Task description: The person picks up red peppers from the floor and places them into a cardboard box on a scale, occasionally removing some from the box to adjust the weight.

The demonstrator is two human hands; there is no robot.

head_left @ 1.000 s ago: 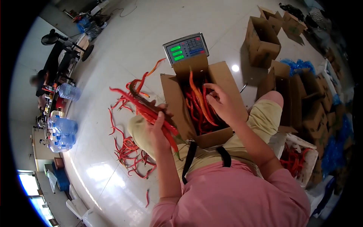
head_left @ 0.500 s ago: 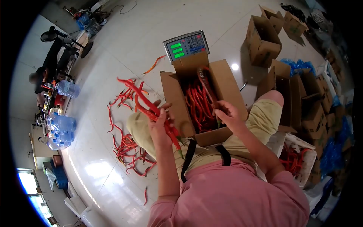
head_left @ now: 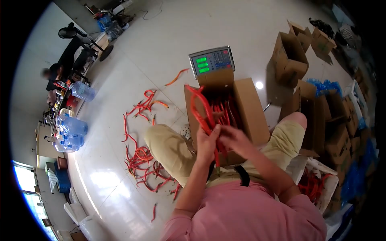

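Long red chili peppers (head_left: 200, 107) are gripped in my left hand (head_left: 208, 143), in front of an open cardboard box (head_left: 253, 116). My right hand (head_left: 237, 140) is right beside it, blurred, with its fingers at the lower part of the bunch; whether they hold a pepper is unclear. More red peppers (head_left: 225, 110) lie lengthwise inside the box, partly hidden by my hands. Behind the box stands a scale display (head_left: 212, 61) with green lit digits.
Loose red peppers (head_left: 142, 156) lie scattered on the floor to the left. A white foam box (head_left: 327, 188) with peppers is at the right, below several cardboard boxes (head_left: 289, 60). Water bottles (head_left: 70, 128), a fan (head_left: 68, 33) and another person (head_left: 52, 80) are at the far left.
My left hand has moved right with its peppers to the front of the box. My right hand has come in beside it, away from the pepper it held over the box. The view has shifted.
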